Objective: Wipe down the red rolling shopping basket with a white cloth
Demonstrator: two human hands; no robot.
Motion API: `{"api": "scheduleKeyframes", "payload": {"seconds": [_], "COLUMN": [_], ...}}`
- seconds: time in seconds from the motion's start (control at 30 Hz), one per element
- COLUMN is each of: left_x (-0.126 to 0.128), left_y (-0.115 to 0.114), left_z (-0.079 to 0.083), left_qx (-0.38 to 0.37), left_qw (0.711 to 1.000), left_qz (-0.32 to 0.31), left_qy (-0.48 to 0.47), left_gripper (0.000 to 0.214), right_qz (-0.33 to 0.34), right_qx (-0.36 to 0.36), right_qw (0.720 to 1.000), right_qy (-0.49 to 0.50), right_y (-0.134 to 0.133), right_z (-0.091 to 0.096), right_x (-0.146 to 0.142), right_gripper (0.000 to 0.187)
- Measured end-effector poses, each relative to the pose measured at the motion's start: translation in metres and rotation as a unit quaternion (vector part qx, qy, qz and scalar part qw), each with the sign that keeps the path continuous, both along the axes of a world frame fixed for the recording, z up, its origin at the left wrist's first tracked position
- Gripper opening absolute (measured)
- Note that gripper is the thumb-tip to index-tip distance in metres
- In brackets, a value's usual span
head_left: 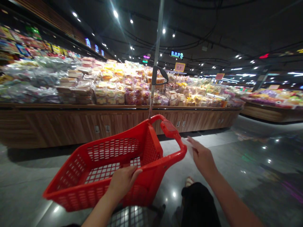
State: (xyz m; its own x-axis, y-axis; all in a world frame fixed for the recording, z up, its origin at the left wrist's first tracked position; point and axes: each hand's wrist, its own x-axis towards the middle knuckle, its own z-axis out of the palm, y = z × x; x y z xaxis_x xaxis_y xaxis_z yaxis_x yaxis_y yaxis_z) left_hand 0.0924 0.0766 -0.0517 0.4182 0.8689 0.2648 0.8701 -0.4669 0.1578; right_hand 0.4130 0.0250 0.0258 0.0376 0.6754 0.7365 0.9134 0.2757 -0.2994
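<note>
Supermarket aisle (227, 148) | one red basket (78, 192) | left hand (123, 181): fingers (134, 171) curled on rim (151, 170) | right hand (202, 159): fingers (192, 142) pinch one white slip (186, 143)

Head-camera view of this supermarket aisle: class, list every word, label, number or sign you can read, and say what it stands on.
"9.9" on the yellow price sign.
Illuminated hanging sign: too blurred to read.
Orange sign: too blurred to read.
Package labels: too small to read.
</note>
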Motion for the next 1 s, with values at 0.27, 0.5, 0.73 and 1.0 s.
{"api": "scheduleKeyframes", "payload": {"seconds": [0.27,0.5,0.73,1.0], "left_x": [-0.008,-0.017,-0.028,-0.026], "left_y": [0.000,-0.003,-0.004,-0.003], "left_z": [0.001,0.001,0.004,0.000], "left_qx": [-0.001,-0.006,-0.020,-0.004], "left_qw": [1.000,1.000,0.999,0.999], "left_qz": [0.003,-0.008,-0.037,-0.025], "left_qy": [-0.004,-0.012,-0.027,-0.024], "left_gripper": [0.051,0.051,0.048,0.049], "right_qz": [-0.015,0.126,0.250,0.290], "right_qx": [-0.008,-0.076,-0.099,-0.154], "right_qw": [0.997,0.988,0.951,0.923], "right_qy": [-0.073,-0.055,-0.151,-0.200], "right_y": [-0.004,-0.019,-0.001,0.022], "right_z": [-0.003,0.001,0.015,0.040], "right_x": [-0.006,0.000,0.006,0.008], "right_gripper": [0.036,0.039,0.044,0.041]}}
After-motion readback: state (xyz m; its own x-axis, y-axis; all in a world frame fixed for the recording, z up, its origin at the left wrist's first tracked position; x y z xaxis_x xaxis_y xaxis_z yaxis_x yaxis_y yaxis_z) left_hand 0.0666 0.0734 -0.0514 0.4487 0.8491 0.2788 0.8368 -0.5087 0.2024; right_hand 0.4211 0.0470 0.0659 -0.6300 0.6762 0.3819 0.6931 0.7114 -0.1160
